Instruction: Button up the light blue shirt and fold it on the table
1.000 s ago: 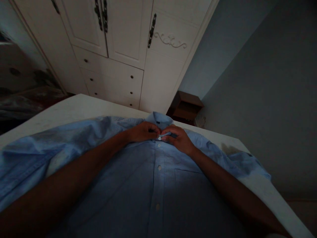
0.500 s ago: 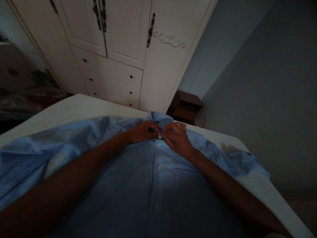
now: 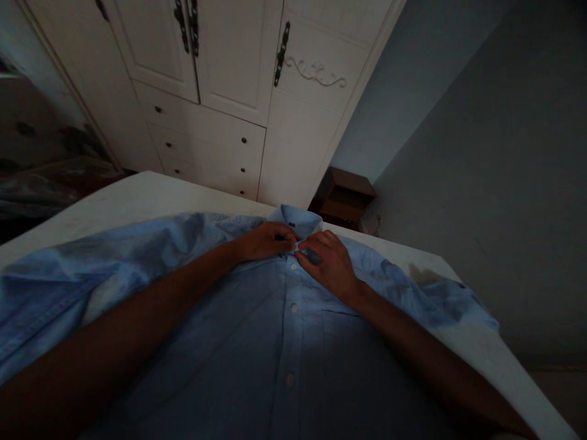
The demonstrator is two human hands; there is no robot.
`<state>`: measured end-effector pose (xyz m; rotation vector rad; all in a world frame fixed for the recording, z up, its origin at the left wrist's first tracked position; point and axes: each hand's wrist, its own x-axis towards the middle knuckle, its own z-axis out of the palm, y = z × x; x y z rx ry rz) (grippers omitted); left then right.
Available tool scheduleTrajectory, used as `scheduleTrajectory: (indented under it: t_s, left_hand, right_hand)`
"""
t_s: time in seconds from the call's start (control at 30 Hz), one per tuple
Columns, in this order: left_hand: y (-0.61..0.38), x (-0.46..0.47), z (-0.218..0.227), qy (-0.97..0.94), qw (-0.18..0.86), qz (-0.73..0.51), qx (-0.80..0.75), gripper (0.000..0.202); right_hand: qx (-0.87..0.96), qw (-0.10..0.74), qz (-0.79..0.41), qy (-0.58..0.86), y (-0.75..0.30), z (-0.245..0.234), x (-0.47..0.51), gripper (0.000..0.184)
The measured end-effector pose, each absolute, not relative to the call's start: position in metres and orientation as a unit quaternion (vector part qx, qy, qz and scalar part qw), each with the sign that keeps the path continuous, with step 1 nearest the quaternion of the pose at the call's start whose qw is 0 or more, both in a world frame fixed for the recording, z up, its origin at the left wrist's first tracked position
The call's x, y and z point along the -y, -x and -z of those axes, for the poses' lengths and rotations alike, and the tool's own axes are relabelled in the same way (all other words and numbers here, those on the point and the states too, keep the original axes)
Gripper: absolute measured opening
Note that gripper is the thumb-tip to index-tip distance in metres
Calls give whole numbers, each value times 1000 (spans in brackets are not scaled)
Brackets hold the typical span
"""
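I see a blue shirt [image 3: 314,290] spread out on the white worktop [image 3: 137,194], across the middle and bottom of the frame. Near the frame's middle, the left hand [image 3: 266,241] and right hand [image 3: 332,263] are close together, both pinching the shirt's front just below its collar [image 3: 303,221]. A big pale cupboard [image 3: 298,146] stands at the top.

Bare forearms, two: the left forearm [image 3: 156,310] is extended from the lower left, the right forearm [image 3: 413,339] from the lower right, both angled inward. Left hand [image 3: 262,241]: fingers curved, thumb and forefinger held in a pinch. Right hand [image 3: 332,264]: knuckles raised, fingers bent, fingertips pinched and set just beside those of the left.
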<state>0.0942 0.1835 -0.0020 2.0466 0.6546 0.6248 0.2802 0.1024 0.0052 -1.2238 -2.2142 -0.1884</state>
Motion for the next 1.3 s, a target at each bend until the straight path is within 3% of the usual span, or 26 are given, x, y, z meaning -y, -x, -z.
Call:
scheduleTrajectory:
  t_s: [0.3,0.63,0.97,1.3]
  left_hand:
    - [-101,-178,1,-825,410,-260,-290,11]
    - [-95,-176,-7,-827,404,-276,-277,5]
    - [-88,-183,-3,-839,412,-236,-266,13]
    - [-91,-180,7,-910,254,-228,-237,26]
  right_hand:
    - [787,325,36,523,-270,0,-102,5]
    - [785,375,51,491,-272,6,-104,7]
    - [804,384,-16,453,-282,4,-111,9]
    - [859,331,-124,370,-310,-4,-126,17]
